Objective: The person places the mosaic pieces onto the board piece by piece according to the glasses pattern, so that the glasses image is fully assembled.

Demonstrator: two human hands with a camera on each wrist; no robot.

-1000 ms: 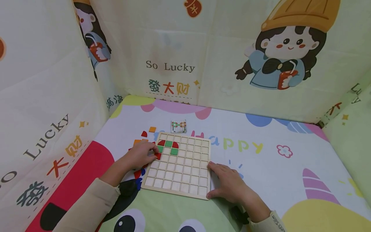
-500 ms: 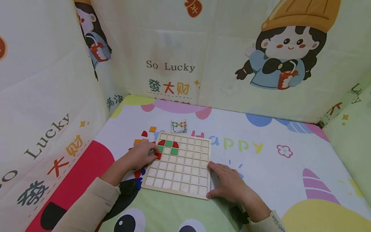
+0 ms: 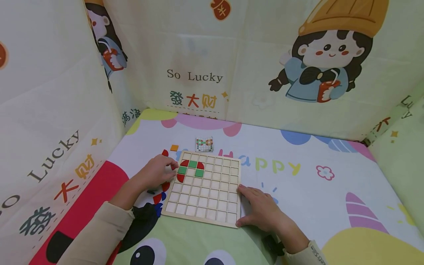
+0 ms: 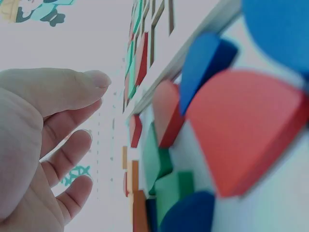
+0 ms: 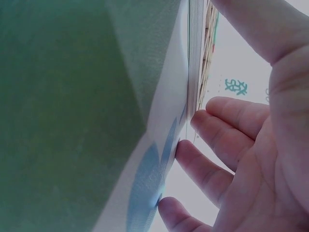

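Six pieces (image 3: 193, 164), three red and three green, sit in the cells of my board (image 3: 208, 192), over toward its far left corner, and from the head view here's the whole scene. The board lies flat on a bright table cloth (image 3: 291, 189), white here, green with big cartoon eyes on my side, "Happy" lettering (image 3: 272, 166) running off to the right. A small card (image 3: 204, 144) lies just beyond the board, an orange square (image 3: 174, 148) near it. My left hand (image 3: 158, 172) is at the left edge, empty, fingers loosely bent; my right hand (image 3: 260, 206) rests spread against the right edge, touching but not clenched. All round, pale walls (image 3: 251, 92): "So Lucky" print (image 3: 194, 75) straight ahead, a cartoon figure in an orange hat (image 3: 326, 66) on the right.

Over to the left wrist: thumb tip close above the index finger, relaxed. A red wedge (image 4: 244, 125) looms large among blue and green pieces on the cloth, beside the board's pale rim.

Right wrist now: fingers fanned by the board's edge, a blue patch (image 5: 144, 186) of cloth below, wall bright behind.
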